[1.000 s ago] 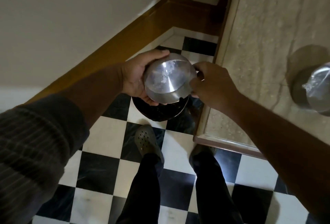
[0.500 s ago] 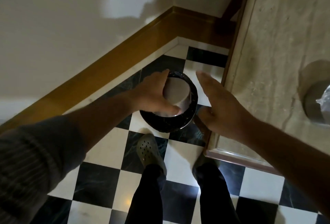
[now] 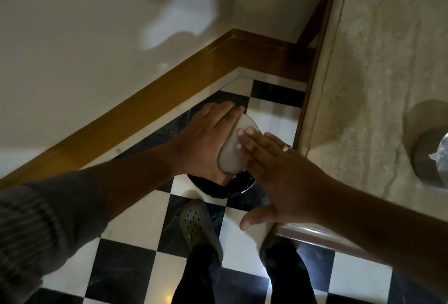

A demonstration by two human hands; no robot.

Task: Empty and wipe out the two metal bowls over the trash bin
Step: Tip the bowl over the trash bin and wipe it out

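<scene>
My left hand grips a metal bowl, tipped on its side with its bottom facing me, low over the black trash bin on the floor. The fingers of my right hand lie flat and spread against the bowl's bottom. Most of the bin is hidden under my hands; only its dark front rim shows. The second metal bowl stands on the stone counter at the right edge, with crumpled clear plastic in it.
The bin stands in a corner between a white wall with a wooden baseboard and the counter's side. My two feet in dark clogs stand on the black-and-white checkered floor just in front of the bin.
The bowl has gone from held up between both hands to tipped low over the bin in my left hand. My right hand let go, opened, and came flat against the bowl's bottom.
</scene>
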